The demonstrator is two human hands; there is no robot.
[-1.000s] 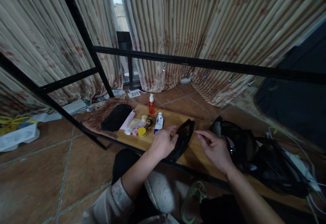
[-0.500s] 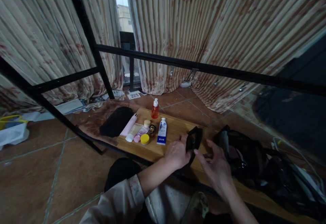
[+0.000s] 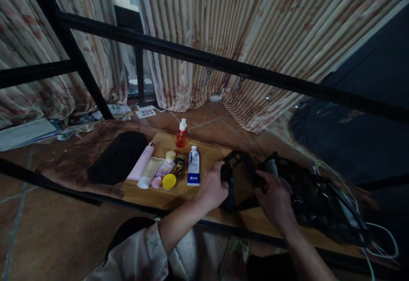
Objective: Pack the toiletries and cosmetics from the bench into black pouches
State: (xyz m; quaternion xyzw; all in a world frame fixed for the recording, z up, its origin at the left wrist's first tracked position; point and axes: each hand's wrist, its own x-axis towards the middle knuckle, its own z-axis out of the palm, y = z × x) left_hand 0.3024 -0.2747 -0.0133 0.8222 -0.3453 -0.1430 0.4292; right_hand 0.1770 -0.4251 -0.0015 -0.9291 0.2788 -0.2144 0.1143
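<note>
My left hand (image 3: 213,188) is closed on one side of a black bendable item (image 3: 229,196), with a small blue strip showing near its inner edge. The other side of that item is pinched in my right hand (image 3: 271,196), so it is spread apart between both hands just above the wooden board. Its exact kind I cannot make out in the dim light. Left of my hands lies a white and blue tube (image 3: 193,166). Beyond it are a yellow-lidded jar (image 3: 169,182), a small dark bottle (image 3: 180,166), a pink tube (image 3: 142,162) and a beige tube (image 3: 151,172).
A pump bottle of red liquid (image 3: 181,134) stands at the board's far edge. On the left rests a black pouch (image 3: 117,157). A black mesh bag (image 3: 309,187) lies right of my hands, near white cables (image 3: 381,253). A black metal rail (image 3: 191,53) crosses in front.
My hands have moved apart, and the black item has gone from folded to spread. My right hand, apart from it earlier, now grips its right side. The view has shifted.
</note>
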